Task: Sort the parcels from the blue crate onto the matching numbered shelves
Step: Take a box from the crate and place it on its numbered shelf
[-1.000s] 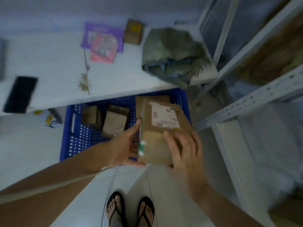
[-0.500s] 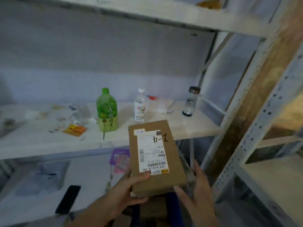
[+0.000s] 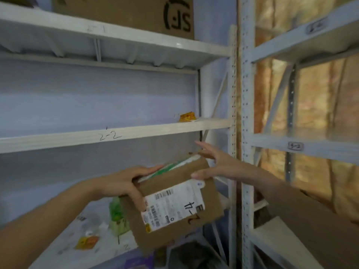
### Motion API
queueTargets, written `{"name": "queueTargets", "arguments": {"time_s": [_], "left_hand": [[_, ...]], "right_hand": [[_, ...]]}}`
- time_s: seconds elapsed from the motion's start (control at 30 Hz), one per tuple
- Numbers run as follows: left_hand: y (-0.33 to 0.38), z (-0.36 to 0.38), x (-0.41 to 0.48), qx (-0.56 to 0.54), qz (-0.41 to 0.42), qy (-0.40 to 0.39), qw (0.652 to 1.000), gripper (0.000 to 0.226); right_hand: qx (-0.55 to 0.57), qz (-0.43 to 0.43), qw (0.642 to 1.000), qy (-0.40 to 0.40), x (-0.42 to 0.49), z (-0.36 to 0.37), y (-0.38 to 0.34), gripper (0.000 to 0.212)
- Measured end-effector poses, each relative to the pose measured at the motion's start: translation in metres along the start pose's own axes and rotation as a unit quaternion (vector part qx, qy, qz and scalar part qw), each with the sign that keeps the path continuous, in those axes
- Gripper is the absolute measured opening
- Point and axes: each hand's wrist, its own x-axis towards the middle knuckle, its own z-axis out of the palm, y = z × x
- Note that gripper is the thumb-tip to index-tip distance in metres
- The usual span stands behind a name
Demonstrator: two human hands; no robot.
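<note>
I hold a brown cardboard parcel (image 3: 174,202) with a white label and a handwritten "2-4", tilted, below the shelf edge marked "2-2" (image 3: 110,135). My left hand (image 3: 126,181) grips its left end, thumb on the label face, fingers over the top edge. My right hand (image 3: 215,166) touches the parcel's upper right corner with spread, mostly straight fingers. Above is the shelf marked "2-1" (image 3: 97,29). The blue crate is out of view.
A large brown carton (image 3: 136,12) stands on the top shelf. A yellow packet (image 3: 186,116) lies on the 2-2 shelf. A green bottle (image 3: 116,216) and small litter sit on the shelf below. A second grey rack (image 3: 295,146) stands to the right.
My view has swung up from the crate to the upper shelves. The parcel has risen and turned so its label now reads upside down, and my right hand has shifted to its upper corner.
</note>
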Motion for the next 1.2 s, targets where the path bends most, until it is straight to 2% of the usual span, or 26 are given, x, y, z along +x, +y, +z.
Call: {"name": "queueTargets", "arguments": {"time_s": [0.1,0.17,0.2,0.27,0.33,0.37,0.4,0.43,0.5,0.53,0.6,0.7,0.77,0.83,0.87,0.93,1.0,1.1,1.2], "left_hand": [[0.056,-0.021,0.002,0.124,0.001,-0.023,0.992,0.098],[0.084,-0.034,0.000,0.170,0.014,-0.009,0.985,0.095],[0.095,-0.041,0.000,0.180,0.030,0.031,0.983,0.095],[0.113,-0.049,0.002,0.132,0.085,0.204,0.966,0.095],[0.125,-0.044,0.011,-0.005,0.134,0.397,0.908,0.098],[0.132,-0.037,0.019,-0.099,0.134,0.421,0.892,0.102],[0.140,-0.025,0.027,-0.202,0.132,0.389,0.889,0.106],[0.148,-0.010,0.037,-0.291,0.133,0.322,0.891,0.108],[0.167,0.020,0.057,-0.351,0.172,0.191,0.900,0.097],[0.177,0.031,0.068,-0.356,0.205,0.168,0.896,0.084],[0.197,0.041,0.088,-0.391,0.254,0.185,0.865,0.063],[0.221,0.038,0.109,-0.424,0.279,0.213,0.835,0.048],[0.234,0.035,0.116,-0.391,0.299,0.245,0.835,0.046],[0.240,0.035,0.123,-0.348,0.301,0.277,0.843,0.049],[0.243,0.036,0.126,-0.329,0.306,0.281,0.848,0.052],[0.250,0.040,0.129,-0.299,0.316,0.278,0.856,0.051],[0.258,0.044,0.132,-0.312,0.314,0.270,0.855,0.051],[0.263,0.045,0.137,-0.349,0.299,0.257,0.850,0.046],[0.272,0.052,0.136,-0.351,0.316,0.202,0.858,0.046]], "right_hand": [[-0.120,0.024,0.990,-0.065,-0.013,-0.027,-0.033,0.107],[-0.154,0.010,0.988,-0.029,-0.022,-0.041,-0.043,0.100],[-0.153,0.002,0.988,0.005,-0.025,-0.048,-0.044,0.095],[-0.098,-0.002,0.990,0.106,-0.033,-0.067,-0.041,0.093],[0.049,-0.019,0.973,0.226,-0.040,-0.085,-0.034,0.092],[0.136,-0.029,0.953,0.271,-0.043,-0.091,-0.031,0.087],[0.208,-0.041,0.931,0.297,-0.045,-0.096,-0.031,0.085],[0.262,-0.051,0.914,0.306,-0.044,-0.102,-0.029,0.088],[0.319,-0.073,0.892,0.312,-0.043,-0.112,-0.033,0.095],[0.320,-0.087,0.888,0.317,-0.044,-0.117,-0.037,0.092],[0.288,-0.110,0.883,0.355,-0.046,-0.127,-0.045,0.083],[0.175,-0.154,0.878,0.418,-0.056,-0.145,-0.052,0.076],[0.062,-0.172,0.877,0.443,-0.067,-0.154,-0.057,0.061],[-0.053,-0.140,0.868,0.473,-0.077,-0.158,-0.058,0.052],[-0.075,-0.126,0.858,0.492,-0.079,-0.158,-0.056,0.050],[-0.064,-0.117,0.841,0.524,-0.084,-0.155,-0.054,0.045],[-0.024,-0.130,0.852,0.506,-0.089,-0.154,-0.054,0.040],[-0.031,-0.130,0.888,0.440,-0.104,-0.159,-0.052,0.060],[-0.073,-0.108,0.888,0.442,-0.120,-0.169,-0.049,0.068]]}}
